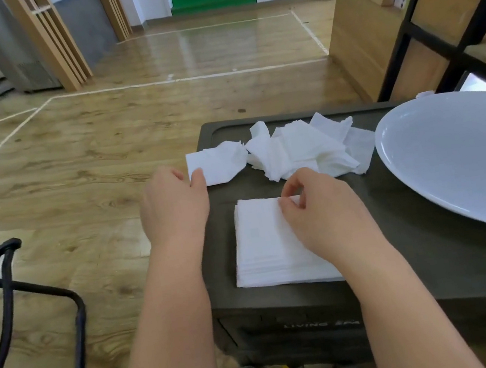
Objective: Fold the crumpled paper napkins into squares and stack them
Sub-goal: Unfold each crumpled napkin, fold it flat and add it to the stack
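Note:
A stack of folded white napkins (263, 243) lies square on the dark box top (401, 239), near its front left. My right hand (319, 216) rests on the stack and pinches the far right corner of the top napkin between thumb and fingertips. A crumpled napkin (219, 163) lies at the box's far left edge; my left hand (175, 206) pinches its near left corner with thumb and curled fingers. A heap of several more crumpled napkins (303, 149) lies behind the stack.
A large white oval plate (458, 158) covers the right part of the box top. A black metal chair frame (6, 298) stands on the wooden floor at the left. Wooden shelving with black frames (420, 31) rises at the right.

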Tool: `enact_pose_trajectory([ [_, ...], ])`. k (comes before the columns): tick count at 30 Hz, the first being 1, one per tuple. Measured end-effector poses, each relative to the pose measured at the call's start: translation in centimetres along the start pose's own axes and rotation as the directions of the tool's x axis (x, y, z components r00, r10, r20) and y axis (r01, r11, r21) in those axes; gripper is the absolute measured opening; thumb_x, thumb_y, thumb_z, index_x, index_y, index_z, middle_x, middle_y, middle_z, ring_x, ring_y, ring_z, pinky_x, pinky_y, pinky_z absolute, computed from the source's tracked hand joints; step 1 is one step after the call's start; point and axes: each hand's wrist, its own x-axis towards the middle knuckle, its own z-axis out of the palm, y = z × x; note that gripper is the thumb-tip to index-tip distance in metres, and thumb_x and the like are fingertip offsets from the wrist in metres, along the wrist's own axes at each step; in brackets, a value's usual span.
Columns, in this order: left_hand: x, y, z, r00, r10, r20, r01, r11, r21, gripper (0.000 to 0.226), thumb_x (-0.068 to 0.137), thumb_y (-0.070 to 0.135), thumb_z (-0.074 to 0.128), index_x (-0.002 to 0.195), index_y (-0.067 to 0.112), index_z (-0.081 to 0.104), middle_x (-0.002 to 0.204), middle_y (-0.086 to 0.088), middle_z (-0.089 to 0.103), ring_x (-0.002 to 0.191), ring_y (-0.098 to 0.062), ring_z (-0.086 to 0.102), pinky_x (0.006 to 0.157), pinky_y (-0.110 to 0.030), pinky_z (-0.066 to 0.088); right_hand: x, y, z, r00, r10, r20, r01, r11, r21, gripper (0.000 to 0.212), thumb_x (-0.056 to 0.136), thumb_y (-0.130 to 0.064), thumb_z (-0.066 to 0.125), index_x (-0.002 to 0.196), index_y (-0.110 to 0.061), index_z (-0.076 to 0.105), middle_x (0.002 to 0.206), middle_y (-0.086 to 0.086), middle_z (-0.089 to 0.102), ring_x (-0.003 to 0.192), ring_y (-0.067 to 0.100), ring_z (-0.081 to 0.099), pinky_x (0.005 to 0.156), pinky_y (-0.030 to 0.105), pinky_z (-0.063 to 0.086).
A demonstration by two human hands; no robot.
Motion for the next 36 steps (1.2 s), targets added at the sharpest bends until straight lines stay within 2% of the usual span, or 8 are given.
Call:
enact_pose_trajectory([
  [4, 2.6, 0.4, 1.0, 0.984, -0.078, 0.159, 0.038, 0.971, 0.237, 0.053, 0.093, 0.053, 0.043, 0.099, 0.003, 0.056, 0.104, -0.013, 0.063, 0.090, -0.032, 0.055, 0.070, -0.035, 0.039, 0.2, -0.2, -0.9, 0.997, 0.011, -0.079, 0.003, 0.986, 0.169, 0.005, 0.094, -0.035, 0.052, 0.094, -0.031, 0.051, 0.081, -0.013, 0.053, 0.070, 0.004, 0.051, 0.058, 0.011, 0.039],
  [8, 4.2, 0.5, 2.2, 0.950, -0.125, 0.285, 0.100, 0.990, 0.100, 0.053, 0.089, 0.050, 0.055, 0.106, 0.001, 0.059, 0.108, -0.014, 0.063, 0.097, -0.032, 0.059, 0.075, -0.034, 0.043, 0.0, -0.3, -1.6, 0.996, 0.032, -0.082, -0.011, 0.967, 0.253, 0.006, 0.094, -0.035, 0.053, 0.095, -0.030, 0.052, 0.075, -0.016, 0.051, 0.067, 0.004, 0.051, 0.055, 0.012, 0.037],
  [13, 4.1, 0.2, 2.1, 1.000, 0.012, 0.018, -0.011, 0.999, -0.037, 0.014, 0.082, 0.021, 0.062, 0.070, 0.013, 0.060, 0.068, -0.009, 0.054, 0.062, -0.022, 0.041, 0.056, -0.027, 0.032, 0.2, 0.4, -2.0, 0.995, 0.066, -0.071, -0.045, 0.964, 0.260, 0.006, 0.094, -0.035, 0.053, 0.095, -0.031, 0.049, 0.074, -0.019, 0.048, 0.067, 0.003, 0.050, 0.054, 0.010, 0.035],
  [19, 0.1, 2.4, -1.3, 0.969, 0.227, -0.103, -0.248, 0.918, -0.309, 0.007, 0.090, 0.022, 0.060, 0.086, 0.017, 0.064, 0.073, 0.008, 0.063, 0.072, -0.017, 0.060, 0.057, -0.022, 0.041, 0.1, 0.8, -2.5, 0.990, 0.100, -0.099, -0.056, 0.926, 0.374, 0.011, 0.093, -0.037, 0.055, 0.102, -0.032, 0.051, 0.089, -0.017, 0.053, 0.073, -0.004, 0.050, 0.056, 0.009, 0.033],
  [26, -7.8, 4.3, -4.1, 0.906, 0.330, 0.265, -0.057, 0.716, -0.696, 0.009, 0.091, 0.017, 0.062, 0.094, 0.021, 0.069, 0.084, 0.004, 0.076, 0.078, -0.014, 0.073, 0.069, -0.031, 0.059, -0.5, 0.3, -3.9, 1.000, 0.002, 0.008, -0.007, 0.688, 0.726, 0.068, 0.072, -0.056, 0.067, 0.132, -0.045, 0.037, 0.110, -0.028, 0.049, 0.093, -0.010, 0.051, 0.071, 0.014, 0.043],
  [30, -8.5, 3.6, -3.8, 0.888, 0.305, 0.345, 0.052, 0.678, -0.733, 0.011, 0.090, 0.016, 0.061, 0.095, 0.021, 0.070, 0.088, 0.001, 0.076, 0.082, -0.018, 0.073, 0.073, -0.037, 0.058, -0.6, 0.5, -4.0, 0.994, 0.053, 0.097, -0.108, 0.639, 0.761, 0.036, 0.075, -0.049, 0.070, 0.103, -0.028, 0.066, 0.096, -0.010, 0.072, 0.089, 0.010, 0.069, 0.080, 0.038, 0.057],
  [34, -8.3, 2.7, -2.7, 0.912, 0.176, 0.369, 0.110, 0.764, -0.636, 0.011, 0.093, 0.023, 0.058, 0.090, 0.024, 0.069, 0.081, 0.008, 0.075, 0.074, -0.008, 0.071, 0.062, -0.026, 0.055, -0.5, 0.8, -3.6, 0.992, 0.110, -0.064, -0.052, 0.810, 0.585, 0.047, 0.089, -0.046, 0.057, 0.091, 0.000, 0.066, 0.090, 0.018, 0.067, 0.085, 0.034, 0.063, 0.068, 0.040, 0.052],
  [36, -8.2, 2.3, -2.2, 0.924, 0.134, 0.358, 0.103, 0.814, -0.571, 0.016, 0.094, 0.031, 0.056, 0.086, 0.024, 0.069, 0.080, 0.007, 0.075, 0.077, -0.014, 0.071, 0.068, -0.038, 0.057, -0.4, 1.0, -3.4, 0.989, 0.110, -0.098, -0.047, 0.869, 0.492, 0.048, 0.090, -0.046, 0.054, 0.088, 0.000, 0.065, 0.087, 0.018, 0.065, 0.082, 0.032, 0.061, 0.065, 0.040, 0.049],
])
